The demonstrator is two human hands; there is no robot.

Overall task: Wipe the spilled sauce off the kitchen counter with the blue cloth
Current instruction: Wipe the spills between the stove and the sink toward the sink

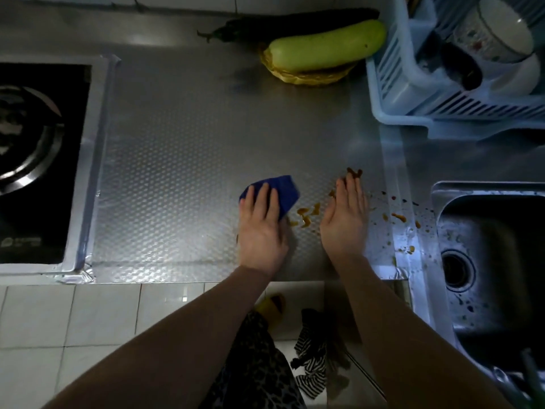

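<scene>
My left hand (261, 224) presses flat on the folded blue cloth (283, 191) on the textured metal counter (182, 160). Brown-orange spilled sauce (306, 215) lies in streaks just right of the cloth, between my hands. My right hand (345, 219) rests flat on the counter with fingers together, holding nothing; its fingertips touch a darker sauce blob (354, 172). More sauce drops (398, 216) are scattered to the right, toward the sink edge.
A steel sink (489, 261) lies at the right, a gas hob (32, 160) at the left. At the back stand a blue dish rack (413, 93) with bowls, a pale green gourd (327, 45) on a yellow basket, and a dark eggplant (283, 23).
</scene>
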